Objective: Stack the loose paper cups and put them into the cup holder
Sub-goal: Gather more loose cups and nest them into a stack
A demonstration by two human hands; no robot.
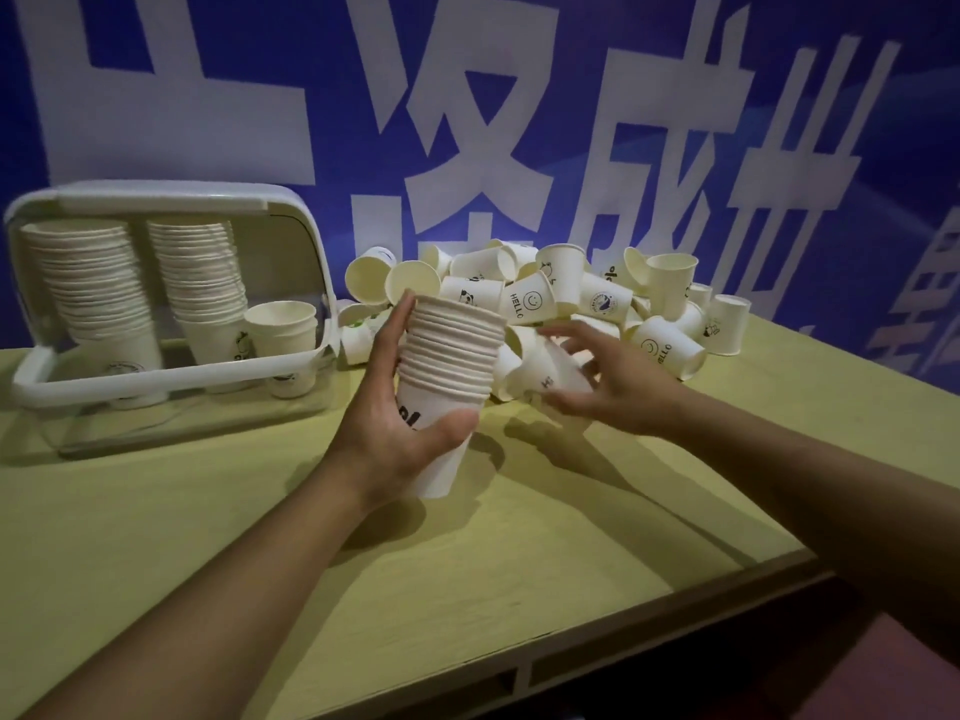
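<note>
My left hand (400,433) grips a tall stack of white paper cups (449,356), held upright above the table's middle. My right hand (608,379) reaches into the pile of loose cups (571,298) just right of the stack, its spread fingers around a blurred cup (550,374) lying on its side; whether they grip it is unclear. The clear cup holder (171,374) with a white frame stands at the left. It holds two tall stacks and a short one.
The yellow-green table (208,537) ends in a front edge at the lower right. A blue banner with large white characters (467,122) hangs right behind the pile and the holder.
</note>
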